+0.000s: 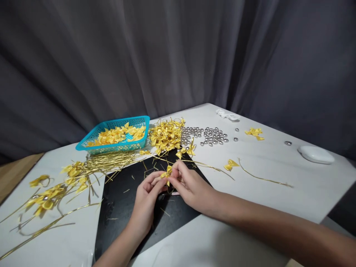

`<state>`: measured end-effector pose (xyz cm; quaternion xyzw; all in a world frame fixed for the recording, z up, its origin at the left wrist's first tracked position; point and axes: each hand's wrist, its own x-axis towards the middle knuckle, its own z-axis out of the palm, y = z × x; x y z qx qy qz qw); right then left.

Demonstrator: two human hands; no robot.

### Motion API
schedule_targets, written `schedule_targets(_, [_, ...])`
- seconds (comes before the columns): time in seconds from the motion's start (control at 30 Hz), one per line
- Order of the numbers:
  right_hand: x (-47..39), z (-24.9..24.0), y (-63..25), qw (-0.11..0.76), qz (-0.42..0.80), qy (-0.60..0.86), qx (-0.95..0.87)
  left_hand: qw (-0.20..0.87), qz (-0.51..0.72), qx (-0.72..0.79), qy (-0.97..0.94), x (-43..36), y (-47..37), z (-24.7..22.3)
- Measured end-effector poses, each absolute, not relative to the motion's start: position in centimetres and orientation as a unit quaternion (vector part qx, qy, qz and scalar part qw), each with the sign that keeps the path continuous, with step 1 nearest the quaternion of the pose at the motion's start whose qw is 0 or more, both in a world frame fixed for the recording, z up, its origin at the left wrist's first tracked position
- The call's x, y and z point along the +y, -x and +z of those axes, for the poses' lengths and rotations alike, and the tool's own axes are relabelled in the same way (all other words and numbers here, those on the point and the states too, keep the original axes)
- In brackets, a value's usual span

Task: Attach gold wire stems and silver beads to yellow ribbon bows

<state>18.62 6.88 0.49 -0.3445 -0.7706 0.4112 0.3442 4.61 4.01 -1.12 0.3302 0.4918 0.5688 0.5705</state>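
Over the black mat (122,211), my left hand (148,196) and my right hand (189,183) meet around a small yellow ribbon bow (168,172). Both hands pinch the bow between thumb and fingers, one from each side. Just below the fingers, part of a pink item (175,193) shows; the rest is hidden. More bows with beads (185,150) lie at the mat's far edge, beyond my hands. Thin gold cords (208,165) stretch to the right behind my right hand.
A turquoise basket (109,149) holds yellow bows. Beside it are a pile of bows (167,135), silver beads (214,136) and a bundle of gold cords (111,161). Finished-looking bows (48,198) lie left. A white oval object (316,154) sits right; a grey curtain (178,55) hangs behind.
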Motion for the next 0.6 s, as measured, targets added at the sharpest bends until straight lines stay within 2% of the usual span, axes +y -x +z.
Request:
schedule_targets(0.37, [7.2, 1.1, -19.0, 0.297, 0.367, 0.344, -0.812, 0.59, 0.564, 0.457, -0.354, 3.8, -4.4, -1.1])
schedule_targets(0.6, [7.1, 0.9, -19.0, 0.237, 0.326, 0.345, -0.848, 0.565, 0.556, 0.498, -0.352, 3.7, -5.4, -0.6])
